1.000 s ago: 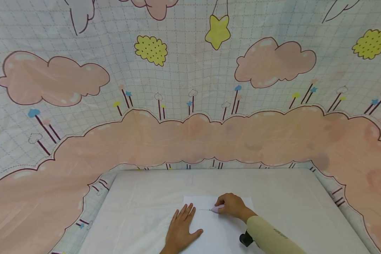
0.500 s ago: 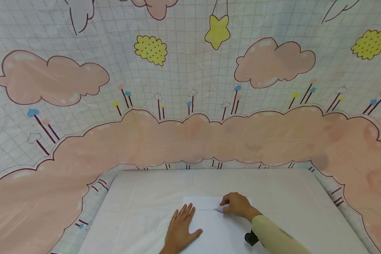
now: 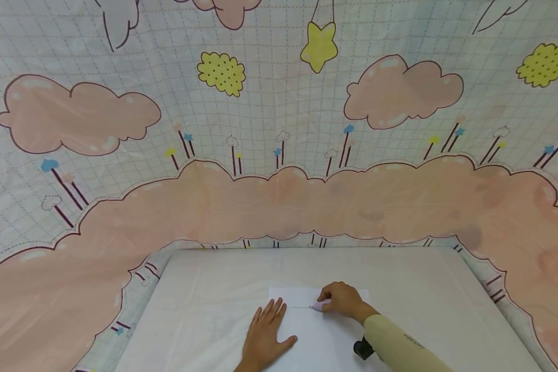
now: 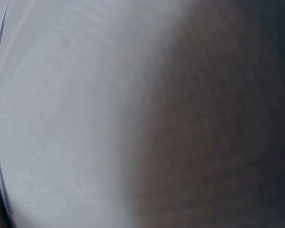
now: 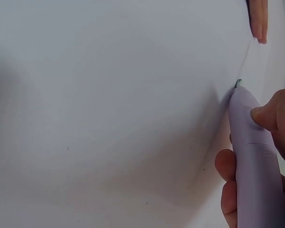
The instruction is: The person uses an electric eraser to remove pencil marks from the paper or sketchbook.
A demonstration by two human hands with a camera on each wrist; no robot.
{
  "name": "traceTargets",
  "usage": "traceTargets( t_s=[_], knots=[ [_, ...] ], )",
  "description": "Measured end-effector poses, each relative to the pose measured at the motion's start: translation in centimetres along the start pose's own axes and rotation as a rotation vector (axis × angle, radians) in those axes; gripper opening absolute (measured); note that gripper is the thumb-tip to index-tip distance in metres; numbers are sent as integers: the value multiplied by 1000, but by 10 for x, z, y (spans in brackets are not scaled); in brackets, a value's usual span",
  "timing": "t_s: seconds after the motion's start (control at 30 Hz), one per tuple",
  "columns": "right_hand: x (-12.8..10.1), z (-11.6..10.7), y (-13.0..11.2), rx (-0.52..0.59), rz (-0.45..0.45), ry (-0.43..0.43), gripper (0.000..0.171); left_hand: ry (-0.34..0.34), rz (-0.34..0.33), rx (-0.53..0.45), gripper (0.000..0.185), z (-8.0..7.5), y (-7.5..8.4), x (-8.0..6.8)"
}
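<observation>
A white sheet of paper (image 3: pixel 317 330) lies on the white table (image 3: pixel 204 294) near its front edge. My left hand (image 3: pixel 266 336) lies flat on the sheet's left part, fingers straight and spread. My right hand (image 3: pixel 341 299) grips a pale purple pen (image 3: pixel 319 306) with its tip on the paper, at the end of a thin drawn line. In the right wrist view the pen (image 5: pixel 253 156) is pinched between thumb and fingers (image 5: pixel 268 111), tip touching the paper (image 5: pixel 109 109); a fingertip of the other hand (image 5: pixel 258 19) shows at the top. The left wrist view is only blurred white surface.
A cloth backdrop (image 3: pixel 279 155) printed with pink clouds, yellow stars and grid lines hangs behind the table and wraps round both sides. A small black object (image 3: pixel 363 349) sits under my right forearm.
The right hand with the pen slid a little right along the line, then came back left. The left hand has stayed flat on the paper.
</observation>
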State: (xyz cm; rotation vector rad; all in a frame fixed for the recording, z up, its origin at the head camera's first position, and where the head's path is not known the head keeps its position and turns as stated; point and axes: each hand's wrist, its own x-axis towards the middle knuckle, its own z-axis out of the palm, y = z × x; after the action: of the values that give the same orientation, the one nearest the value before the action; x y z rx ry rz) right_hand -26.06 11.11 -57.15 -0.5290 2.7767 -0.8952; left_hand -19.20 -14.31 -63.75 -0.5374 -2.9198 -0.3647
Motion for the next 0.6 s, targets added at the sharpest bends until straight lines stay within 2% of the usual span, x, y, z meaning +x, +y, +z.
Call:
traceTargets(
  t_s=[0.33,0.6],
  knots=[
    [1,3,-6,6,-7,-3,11,-3,3,16,87,3,0,0],
    [-2,-2,-3,-10,33,-12,12,-8,-5,26,86,1,-1,0]
  ],
)
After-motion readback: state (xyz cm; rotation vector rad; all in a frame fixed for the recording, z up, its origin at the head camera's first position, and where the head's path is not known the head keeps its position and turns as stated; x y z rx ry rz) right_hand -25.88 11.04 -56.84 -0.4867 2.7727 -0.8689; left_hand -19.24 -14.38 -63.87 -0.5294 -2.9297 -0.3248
